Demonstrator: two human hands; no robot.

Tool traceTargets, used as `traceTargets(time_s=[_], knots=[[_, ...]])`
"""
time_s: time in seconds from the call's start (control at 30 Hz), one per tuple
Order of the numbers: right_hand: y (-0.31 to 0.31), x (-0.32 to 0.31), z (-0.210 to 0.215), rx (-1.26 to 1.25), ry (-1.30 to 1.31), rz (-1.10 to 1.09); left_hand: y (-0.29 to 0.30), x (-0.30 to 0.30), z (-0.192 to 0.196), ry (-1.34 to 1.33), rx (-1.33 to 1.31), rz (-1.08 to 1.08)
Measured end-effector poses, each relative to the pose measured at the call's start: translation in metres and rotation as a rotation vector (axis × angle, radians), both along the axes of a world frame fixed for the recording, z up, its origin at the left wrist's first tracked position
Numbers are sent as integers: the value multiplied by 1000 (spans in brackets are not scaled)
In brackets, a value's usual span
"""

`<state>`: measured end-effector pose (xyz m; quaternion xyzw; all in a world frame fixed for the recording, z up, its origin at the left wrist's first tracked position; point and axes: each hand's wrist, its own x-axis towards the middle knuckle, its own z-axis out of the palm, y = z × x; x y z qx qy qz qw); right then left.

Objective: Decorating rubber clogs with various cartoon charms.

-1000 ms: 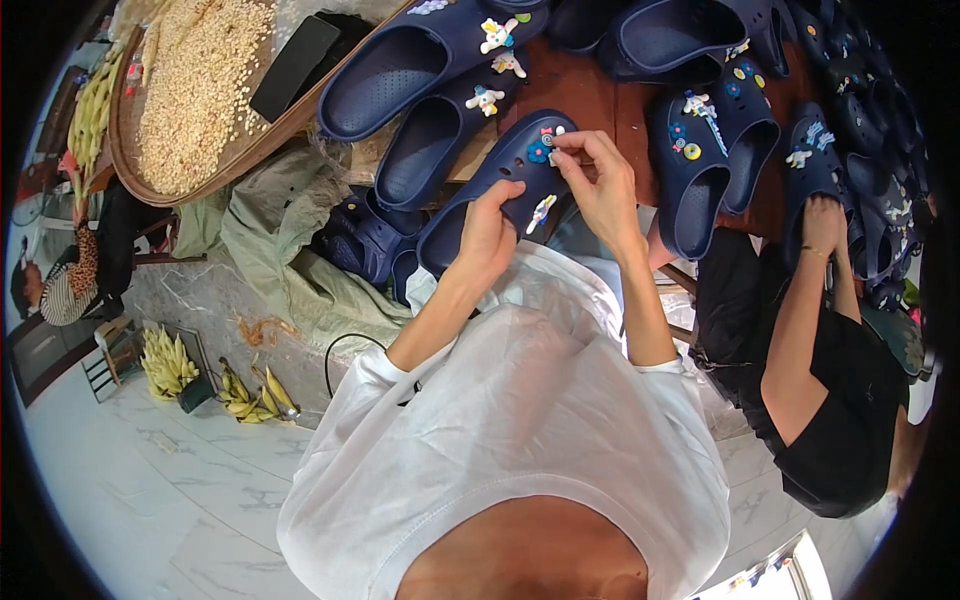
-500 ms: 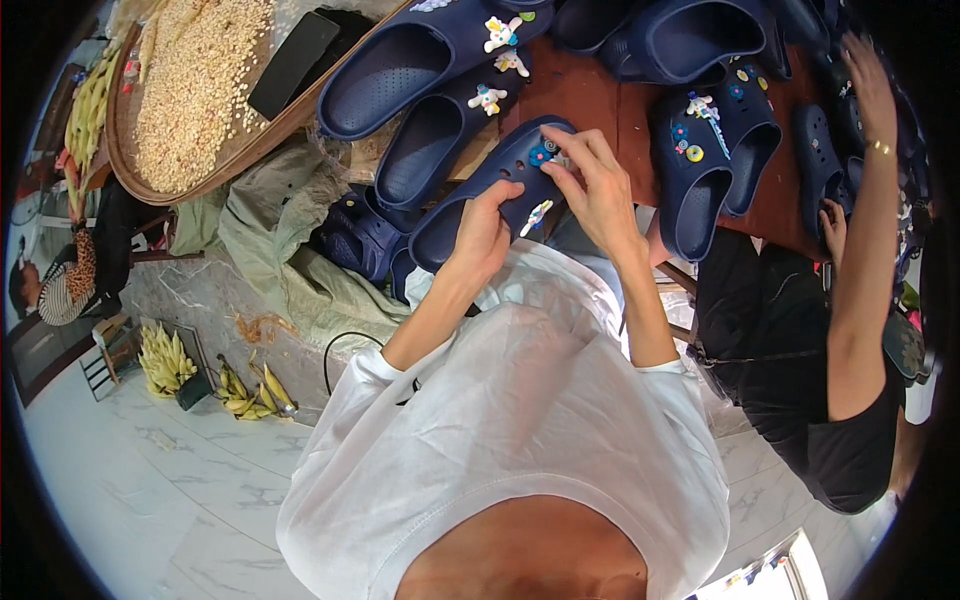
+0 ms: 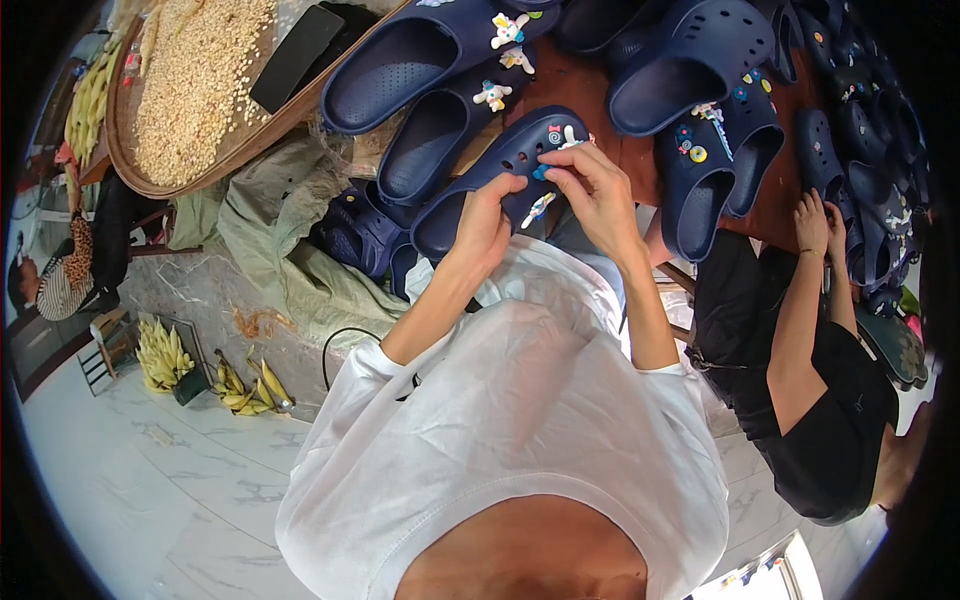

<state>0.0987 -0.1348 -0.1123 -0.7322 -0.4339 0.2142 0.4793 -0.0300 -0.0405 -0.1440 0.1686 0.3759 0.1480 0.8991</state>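
Observation:
A navy foam clog (image 3: 500, 166) lies in front of me, its holed toe pointing up and right. My left hand (image 3: 484, 226) grips the clog's near side, thumb on its upper. Over the upper, my right hand (image 3: 598, 200) pinches a small blue shoe charm (image 3: 541, 172) between thumb and fingertips. Whether that charm touches a hole is hidden by the fingers. A white charm (image 3: 572, 138) and a small pink one sit near the toe. Another white and colourful charm (image 3: 538, 209) is on the clog's near side, below my right fingers.
Several navy clogs, some with charms, cover the reddish-brown table (image 3: 625, 165). At upper left, a round tray (image 3: 125, 165) holds corn kernels and a black phone (image 3: 300, 58). A co-worker (image 3: 800, 400) in black handles clogs at right. Corn cobs (image 3: 163, 355) stand on the floor.
My right hand has shifted slightly down over the clog, the blue charm now between its fingertips. A plain clog at upper right has turned and come nearer. The co-worker's raised arm has lowered.

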Motion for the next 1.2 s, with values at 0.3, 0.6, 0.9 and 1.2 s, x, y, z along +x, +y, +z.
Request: traceTargets(time_s=[0.3, 0.6, 0.9, 1.2], knots=[[11, -12, -2, 47, 54, -122, -18, 6, 14, 7, 266, 46], [13, -30, -10, 116, -282, -119, -18, 2, 7, 78, 251, 129], [12, -33, -17, 87, -276, -108, -15, 0, -1, 131, 313, 117], [-16, -27, -19, 114, 61, -342, -8, 0, 0, 207, 157, 182]])
